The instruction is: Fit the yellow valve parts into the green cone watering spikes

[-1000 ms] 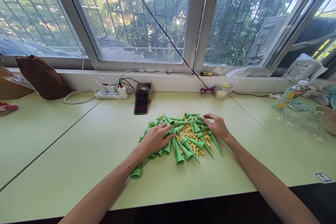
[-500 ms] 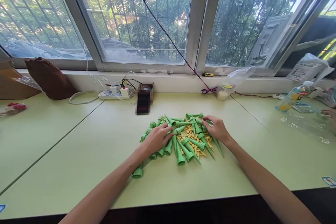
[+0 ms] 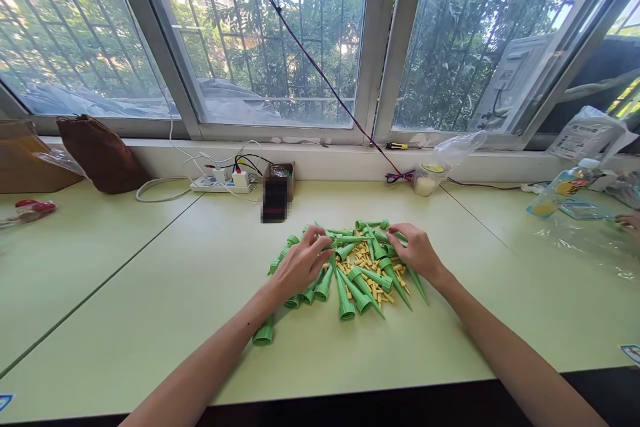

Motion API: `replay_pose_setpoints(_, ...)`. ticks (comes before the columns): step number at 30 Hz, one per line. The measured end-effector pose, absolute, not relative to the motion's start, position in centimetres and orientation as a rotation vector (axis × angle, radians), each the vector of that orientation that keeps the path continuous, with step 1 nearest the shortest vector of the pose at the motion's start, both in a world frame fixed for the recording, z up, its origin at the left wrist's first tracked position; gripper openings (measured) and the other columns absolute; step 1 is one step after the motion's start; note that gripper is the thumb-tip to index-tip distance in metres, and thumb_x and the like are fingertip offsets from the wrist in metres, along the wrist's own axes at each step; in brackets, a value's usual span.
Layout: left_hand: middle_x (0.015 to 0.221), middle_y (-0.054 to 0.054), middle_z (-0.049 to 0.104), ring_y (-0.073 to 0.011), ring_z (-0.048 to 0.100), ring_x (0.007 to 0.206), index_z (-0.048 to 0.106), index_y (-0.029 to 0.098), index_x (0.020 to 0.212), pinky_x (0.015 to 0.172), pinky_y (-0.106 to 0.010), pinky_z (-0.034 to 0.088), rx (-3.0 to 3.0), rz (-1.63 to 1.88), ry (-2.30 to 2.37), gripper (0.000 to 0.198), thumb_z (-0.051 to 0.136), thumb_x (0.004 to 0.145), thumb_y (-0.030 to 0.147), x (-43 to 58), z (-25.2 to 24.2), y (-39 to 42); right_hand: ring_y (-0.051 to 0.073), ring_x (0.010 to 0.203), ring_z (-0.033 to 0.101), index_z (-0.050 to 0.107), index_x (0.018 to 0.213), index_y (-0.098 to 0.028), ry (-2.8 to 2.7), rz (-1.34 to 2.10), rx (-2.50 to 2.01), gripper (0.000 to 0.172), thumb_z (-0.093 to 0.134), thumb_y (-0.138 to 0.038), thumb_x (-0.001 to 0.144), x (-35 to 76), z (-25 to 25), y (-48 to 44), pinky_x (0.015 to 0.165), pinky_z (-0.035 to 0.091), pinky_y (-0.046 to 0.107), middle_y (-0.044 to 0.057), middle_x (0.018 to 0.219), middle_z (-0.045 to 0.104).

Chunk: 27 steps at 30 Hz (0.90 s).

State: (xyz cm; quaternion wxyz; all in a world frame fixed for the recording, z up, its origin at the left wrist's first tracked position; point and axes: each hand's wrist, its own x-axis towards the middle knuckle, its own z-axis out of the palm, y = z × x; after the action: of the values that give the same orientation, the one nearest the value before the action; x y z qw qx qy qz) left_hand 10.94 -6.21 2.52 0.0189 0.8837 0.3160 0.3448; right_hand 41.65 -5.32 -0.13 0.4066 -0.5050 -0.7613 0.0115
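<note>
A loose pile of green plastic watering spikes (image 3: 355, 293), cone-shaped with ribbed collars, lies on the table before me. Small yellow plastic pegs (image 3: 360, 255) are scattered among them. My left hand (image 3: 303, 263) hovers over the pile's left part, fingers bent and thumb apart, and it hides some spikes beneath. Whether its fingertips touch a spike cannot be made out. At the right edge of the heap is my right hand (image 3: 415, 250), its fingers curved and apart beside several spikes, with no grip visible. One spike (image 3: 263, 332) lies by my left forearm, partly hidden.
Behind the pile stand a small box with a blurred dark item (image 3: 275, 200) and a power strip (image 3: 220, 183) with cables. A clear-lidded jar (image 3: 425, 180), a drink bottle (image 3: 563, 190) and plastic film are farther right. Another person's hand (image 3: 627, 221) shows at the right edge.
My left hand has lifted slightly, its fingers rising off the spikes. My right hand stays about where it was. The view has tilted a little, and the pile looks unchanged.
</note>
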Motion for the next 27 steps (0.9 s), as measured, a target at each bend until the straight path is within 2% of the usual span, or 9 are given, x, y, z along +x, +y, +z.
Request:
replay_pose_setpoints(5,0.117,-0.010,0.050,-0.0079,0.045,0.058,0.044,0.020,0.100,0.058,-0.025,0.042,2.729,1.159,0.935,0.003,0.042,0.100,0.020,11.2,2.5,-6.4,0.026,0.092,0.063,0.064,0.102,-0.018,-2.036,-0.072,-1.143,0.016,0.050,-0.023,0.098,40.0,0.2,-6.2,0.081,0.053,0.041,0.011,0.096,0.069)
replay_pose_setpoints(9,0.116,-0.009,0.053,-0.0085,0.050,0.063,0.044,0.021,0.101,0.064,-0.026,0.047,2.617,1.284,0.909,0.004,0.042,0.100,0.018,11.3,2.4,-6.3,0.025,0.093,0.059,0.063,0.098,-0.017,-2.282,-0.205,-0.936,0.018,0.045,-0.017,0.099,37.4,1.3,-6.5,0.083,0.049,0.039,0.011,0.093,0.066)
replay_pose_setpoints(12,0.115,-0.008,0.053,-0.0101,0.057,0.073,0.045,0.021,0.100,0.069,-0.027,0.052,2.408,1.411,0.923,0.002,0.044,0.099,0.020,11.6,2.2,-6.3,0.021,0.081,0.057,0.061,0.090,-0.018,-2.406,-0.274,-0.888,0.021,0.043,-0.019,0.101,35.3,2.4,-6.2,0.075,0.046,0.034,0.008,0.085,0.064)
replay_pose_setpoints(15,0.113,-0.007,0.052,-0.0065,0.057,0.062,0.045,0.021,0.099,0.056,-0.022,0.052,2.099,1.505,0.938,0.008,0.044,0.100,0.029,11.9,2.1,-6.4,0.017,0.066,0.052,0.059,0.084,-0.018,-2.507,-0.312,-0.903,0.024,0.043,-0.018,0.102,33.9,2.8,-5.8,0.064,0.039,0.028,0.004,0.074,0.059)
replay_pose_setpoints(18,0.094,-0.003,0.059,-0.0077,0.057,0.056,0.047,0.021,0.098,0.049,-0.021,0.050,1.901,1.459,0.962,0.017,0.044,0.100,0.037,12.2,2.1,-6.4,0.016,0.062,0.050,0.058,0.082,-0.017,-2.513,-0.349,-0.978,0.025,0.042,-0.014,0.101,33.6,2.4,-5.7,0.058,0.034,0.028,0.004,0.073,0.058)
replay_pose_setpoints(20,0.073,0.002,0.058,-0.0098,0.058,0.053,0.049,0.021,0.098,0.049,-0.021,0.050,1.837,1.406,0.970,0.020,0.043,0.101,0.040,12.3,2.1,-6.4,0.016,0.063,0.051,0.058,0.081,-0.017,-2.532,-0.331,-0.955,0.027,0.041,-0.014,0.101,33.8,1.9,-6.0,0.059,0.034,0.028,0.004,0.073,0.058)
replay_pose_setpoints(22,0.065,0.004,0.054,-0.0108,0.057,0.052,0.050,0.020,0.098,0.048,-0.021,0.049,1.824,1.382,0.976,0.021,0.042,0.101,0.039,12.3,2.0,-6.4,0.017,0.064,0.052,0.058,0.083,-0.017,-2.538,-0.275,-0.935,0.027,0.039,-0.017,0.102,34.1,1.5,-6.5,0.061,0.036,0.028,0.004,0.073,0.058)
replay_pose_setpoints(24,0.071,0.002,0.057,-0.0101,0.056,0.052,0.050,0.020,0.098,0.047,-0.021,0.048,1.881,1.398,0.989,0.019,0.043,0.101,0.038,12.2,1.9,-6.4,0.018,0.069,0.055,0.059,0.088,-0.018,-2.515,-0.197,-0.925,0.025,0.040,-0.023,0.103,34.2,1.3,-7.0,0.063,0.038,0.028,0.005,0.077,0.060)
replay_pose_setpoints(27,0.092,-0.003,0.059,-0.0084,0.054,0.055,0.051,0.020,0.097,0.050,-0.022,0.047,2.068,1.436,1.010,0.016,0.043,0.100,0.034,12.2,1.7,-6.4,0.018,0.071,0.056,0.060,0.090,-0.019,-2.490,-0.131,-0.917,0.026,0.038,-0.026,0.104,33.8,1.4,-7.5,0.065,0.040,0.028,0.005,0.079,0.060)
